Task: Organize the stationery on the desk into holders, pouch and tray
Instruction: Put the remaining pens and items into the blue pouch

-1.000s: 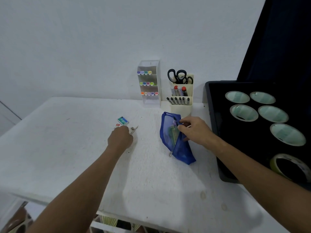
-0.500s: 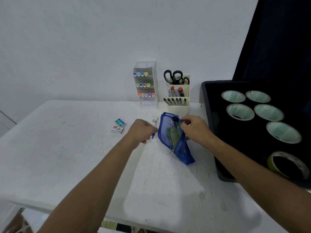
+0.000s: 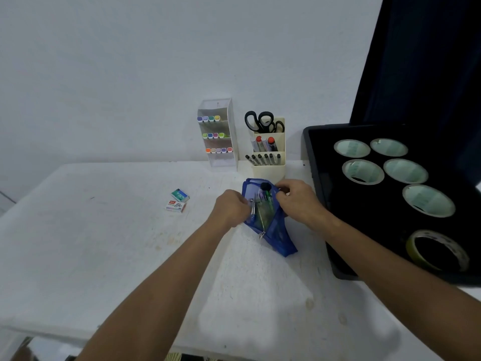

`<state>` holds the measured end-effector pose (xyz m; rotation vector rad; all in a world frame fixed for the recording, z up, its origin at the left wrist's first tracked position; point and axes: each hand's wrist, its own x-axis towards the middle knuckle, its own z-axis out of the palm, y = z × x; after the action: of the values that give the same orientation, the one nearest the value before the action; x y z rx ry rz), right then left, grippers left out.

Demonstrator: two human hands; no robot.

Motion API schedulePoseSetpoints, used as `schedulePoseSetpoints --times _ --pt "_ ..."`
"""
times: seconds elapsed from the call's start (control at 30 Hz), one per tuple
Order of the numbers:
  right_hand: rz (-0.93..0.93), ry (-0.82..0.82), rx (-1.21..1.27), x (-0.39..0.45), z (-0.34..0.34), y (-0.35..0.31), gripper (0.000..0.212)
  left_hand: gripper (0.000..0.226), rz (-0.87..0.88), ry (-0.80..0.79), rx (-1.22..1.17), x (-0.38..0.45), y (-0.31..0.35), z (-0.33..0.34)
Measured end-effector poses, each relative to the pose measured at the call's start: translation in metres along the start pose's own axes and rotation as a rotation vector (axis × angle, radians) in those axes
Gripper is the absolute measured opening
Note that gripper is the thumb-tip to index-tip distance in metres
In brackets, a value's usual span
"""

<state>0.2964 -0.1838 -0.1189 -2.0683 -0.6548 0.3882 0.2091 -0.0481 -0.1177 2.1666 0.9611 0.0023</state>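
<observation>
The left hand [image 3: 230,208] is curled at the open mouth of the blue pouch [image 3: 270,222], pinching a small metal item [image 3: 252,205] at the pouch's left lip; what that item is cannot be told. The right hand [image 3: 296,200] pinches the pouch's right lip with curled fingers, holding the mouth apart. Pens and a black-capped item show inside. The pouch lies on the desk [image 3: 104,243] toward its back edge, just beside the tray's left rim, with the zip pull [image 3: 261,235] hanging at its middle.

Left of the hands, well apart from the pouch, two small boxes lie touching: a green box [image 3: 180,195] printed "10" and a white box [image 3: 176,206] with a red label too small to read.

At the back edge stand a clear holder [image 3: 220,134] with three rows of colour-capped markers and a cream holder [image 3: 269,152] with black scissors [image 3: 261,121], two red-capped pens and a row of black pens.

At the desk's right edge the black tray [image 3: 318,199] carries five pale tape rolls [image 3: 363,171] and a yellowish roll [image 3: 437,250] in its near corner; their printing is unreadable.
</observation>
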Motion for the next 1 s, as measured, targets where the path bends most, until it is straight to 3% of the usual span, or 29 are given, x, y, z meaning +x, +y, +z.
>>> schedulePoseSetpoints --times 0.1,0.2,0.43,0.57,0.7,0.83,0.93,1.0 --pt "0.005 -0.004 0.000 0.001 0.001 0.002 0.024 0.017 -0.065 0.060 0.062 0.004 -0.013 -0.002" --pt "0.028 -0.016 -0.007 0.000 0.000 0.002 0.025 0.024 -0.153 -0.044 -0.022 0.004 -0.021 0.001" --pt "0.191 -0.099 -0.043 -0.004 -0.002 -0.012 0.019 0.018 -0.099 -0.154 -0.087 0.009 -0.011 -0.008" --pt "0.196 -0.101 -0.065 -0.008 -0.003 -0.027 0.019 0.014 -0.007 -0.183 -0.227 0.003 0.008 -0.030" --pt "0.156 0.013 0.051 -0.015 0.008 -0.034 0.024 0.012 0.013 -0.184 -0.509 -0.003 0.007 -0.045" --pt "0.238 -0.090 0.260 -0.032 0.029 -0.031 0.055 0.015 -0.166 -0.140 -0.680 -0.007 -0.016 -0.045" --pt "0.183 -0.134 0.318 -0.057 0.038 -0.018 0.082 0.020 -0.201 -0.171 -0.791 -0.008 -0.028 -0.048" --pt "0.093 -0.056 0.237 -0.071 0.045 -0.004 0.079 0.018 -0.180 -0.185 -0.791 -0.009 -0.029 -0.052"
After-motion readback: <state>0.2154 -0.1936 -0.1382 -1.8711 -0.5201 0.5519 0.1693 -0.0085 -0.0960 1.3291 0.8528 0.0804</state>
